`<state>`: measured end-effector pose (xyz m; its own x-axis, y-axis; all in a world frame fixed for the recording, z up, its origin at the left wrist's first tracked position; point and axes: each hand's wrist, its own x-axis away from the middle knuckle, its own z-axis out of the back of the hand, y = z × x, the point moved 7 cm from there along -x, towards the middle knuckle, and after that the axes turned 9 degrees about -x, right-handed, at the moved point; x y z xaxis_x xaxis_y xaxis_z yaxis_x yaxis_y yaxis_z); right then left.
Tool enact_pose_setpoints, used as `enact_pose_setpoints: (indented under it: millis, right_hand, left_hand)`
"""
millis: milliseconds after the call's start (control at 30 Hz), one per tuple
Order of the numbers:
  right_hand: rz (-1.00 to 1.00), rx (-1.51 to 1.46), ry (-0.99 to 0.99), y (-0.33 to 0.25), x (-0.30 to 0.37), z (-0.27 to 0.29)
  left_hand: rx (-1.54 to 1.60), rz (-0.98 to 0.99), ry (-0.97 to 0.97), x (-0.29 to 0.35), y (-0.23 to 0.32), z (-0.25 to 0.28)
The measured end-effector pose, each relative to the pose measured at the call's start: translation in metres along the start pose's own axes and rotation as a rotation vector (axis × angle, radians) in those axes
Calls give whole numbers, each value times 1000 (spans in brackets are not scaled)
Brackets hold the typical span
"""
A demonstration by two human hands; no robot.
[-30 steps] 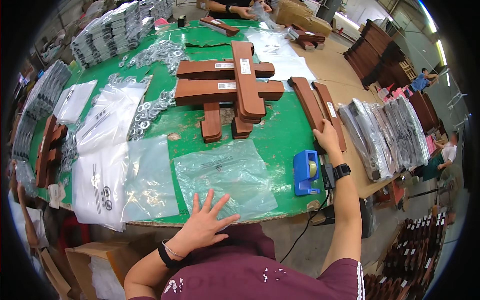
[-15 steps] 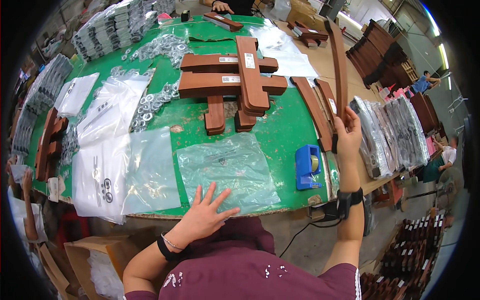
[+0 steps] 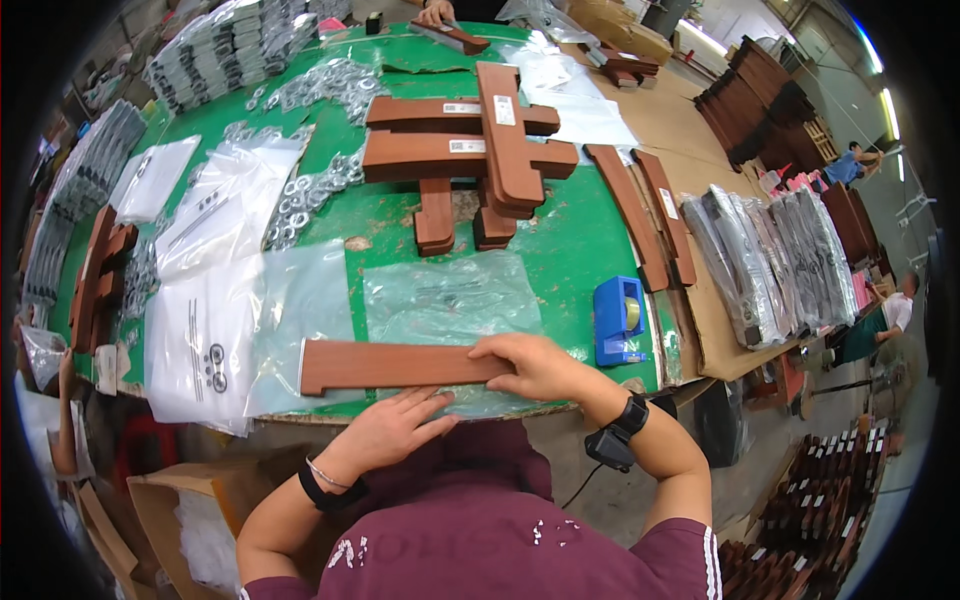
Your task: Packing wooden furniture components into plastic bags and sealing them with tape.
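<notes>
A reddish-brown wooden board (image 3: 390,365), notched at its left end, lies sideways near the table's front edge. My right hand (image 3: 545,372) grips its right end between thumb and fingers. Beneath and beyond it is a clear plastic bag (image 3: 455,300), spread flat. My left hand (image 3: 395,432) has its fingers stretched out at the board's near edge, over the bag; whether they touch the board I cannot tell. Just left, printed plastic bags (image 3: 205,340) lie in a pile. Farther back, several brown wooden pieces (image 3: 425,155) are stacked crosswise, some bearing white labels.
A blue tape dispenser (image 3: 612,325) stands right of the bag. Two curved wooden pieces (image 3: 625,215) lie behind it. Metal rings (image 3: 335,90) are heaped at the back left. Wrapped packs (image 3: 765,265) line the right side. A co-worker's hand (image 3: 437,12) is across the table.
My right hand has brought the wooden board from the upright position at the right down across the bag. My left hand has shifted slightly left and down. The co-worker's hand has moved onto a far wooden piece.
</notes>
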<state>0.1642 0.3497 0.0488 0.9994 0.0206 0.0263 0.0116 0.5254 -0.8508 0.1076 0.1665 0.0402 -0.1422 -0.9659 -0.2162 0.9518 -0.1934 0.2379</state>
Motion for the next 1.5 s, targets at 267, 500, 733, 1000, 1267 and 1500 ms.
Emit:
enact_pose_setpoints:
  millis: [267,500,733,1000,1267,1500]
  right_hand:
    - [51,51,104,0,6,16]
    - [102,190,122,-1,15,13]
    - [105,263,140,-1,22,15]
    - [117,297,122,1,24,21]
    - [182,346,103,9,27,19]
    - [313,379,151,-13,40,14]
  left_hand:
    - [-109,120,218,24,-16,13]
    - [-109,221,305,36,-26,15]
    - [-9,327,457,42,-43,30]
    - [102,480,512,39,-54,50]
    - [208,605,569,44,-70,42]
    - [254,723,616,32,-87,38]
